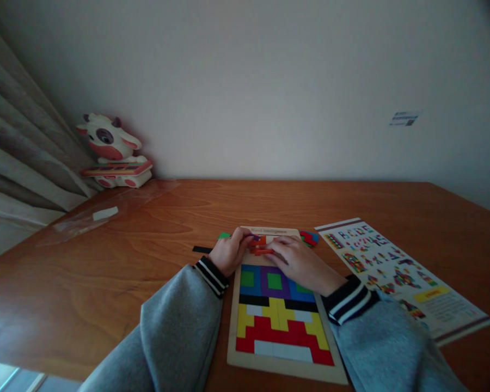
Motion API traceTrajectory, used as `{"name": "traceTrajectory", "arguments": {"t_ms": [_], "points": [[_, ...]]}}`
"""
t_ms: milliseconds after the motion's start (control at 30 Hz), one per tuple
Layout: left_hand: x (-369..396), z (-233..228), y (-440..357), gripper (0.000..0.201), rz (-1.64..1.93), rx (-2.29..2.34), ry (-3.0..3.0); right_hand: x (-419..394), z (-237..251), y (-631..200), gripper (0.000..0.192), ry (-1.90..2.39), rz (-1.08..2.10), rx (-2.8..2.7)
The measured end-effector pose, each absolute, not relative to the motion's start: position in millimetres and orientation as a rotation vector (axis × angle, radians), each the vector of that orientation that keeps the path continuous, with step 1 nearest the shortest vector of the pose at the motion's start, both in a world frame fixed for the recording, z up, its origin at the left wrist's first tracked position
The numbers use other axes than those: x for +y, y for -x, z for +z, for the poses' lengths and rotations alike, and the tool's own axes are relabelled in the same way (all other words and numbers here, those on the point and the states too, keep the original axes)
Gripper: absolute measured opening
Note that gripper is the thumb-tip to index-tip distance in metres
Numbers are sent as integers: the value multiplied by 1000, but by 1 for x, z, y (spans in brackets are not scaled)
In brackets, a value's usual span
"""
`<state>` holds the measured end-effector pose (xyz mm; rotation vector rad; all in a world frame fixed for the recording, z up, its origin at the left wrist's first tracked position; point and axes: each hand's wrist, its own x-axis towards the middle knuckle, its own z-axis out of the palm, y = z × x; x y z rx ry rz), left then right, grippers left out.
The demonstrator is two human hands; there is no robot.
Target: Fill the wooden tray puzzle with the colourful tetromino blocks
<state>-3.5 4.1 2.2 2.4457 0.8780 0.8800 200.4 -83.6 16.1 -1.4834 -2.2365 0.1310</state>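
Grey sleeves with black-and-white striped cuffs fill the bottom of the view, one on each side of a wooden puzzle board (283, 366) that lies flat on the brown wooden table (106, 283). Most of the board is already filled with coloured blocks: a white and red row nearest the person, then yellow, black, blue, purple and green squares further up. Its far end, close to the wall side of the table, is where both hands meet.

Over that far left corner the left hand (227, 253) curls with its fingers bent together, the fingertips pressing down on a small piece at the board's top edge; which piece it pinches cannot be made out. Just beside it, the right hand (300, 265) lies palm down over the upper right part of the board, fingers close together and stretched toward an orange-red block (262, 251) that sits between the two hands in the top rows. Its fingertips touch or nearly touch that block; whether they clamp it I cannot tell.

Loose pieces lie just beyond the board: a green piece (224, 236) and a black strip (202, 249) to the left, a red-and-blue cluster (309, 238) to the right. A printed pattern sheet (404, 277) lies to the right of the board. Far back in the left corner stands a cow toy (112, 149), beside the curtain (20, 163).
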Motion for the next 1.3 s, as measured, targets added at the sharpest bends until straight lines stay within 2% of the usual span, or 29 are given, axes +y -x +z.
{"name": "traceTrajectory", "arguments": {"t_ms": [200, 667, 967, 1233, 1300], "points": [[6, 2, 4, 16, 882, 928, -2484, -83, 14, -200, 20, 1413, 144, -2249], [8, 0, 1, 14, 646, 1102, -2608, -83, 10, -202, 20, 1410, 123, -2254], [6, 0, 2, 13, 844, 1021, -2507, -83, 12, -199, 17, 1413, 184, -2207], [6, 4, 1, 14, 754, 1102, -2412, -77, 16, -204, 17, 1526, 280, -1687], [6, 5, 1, 14, 771, 1083, -2384, -75, 13, -208, 24, 1534, 345, -1526]]}}
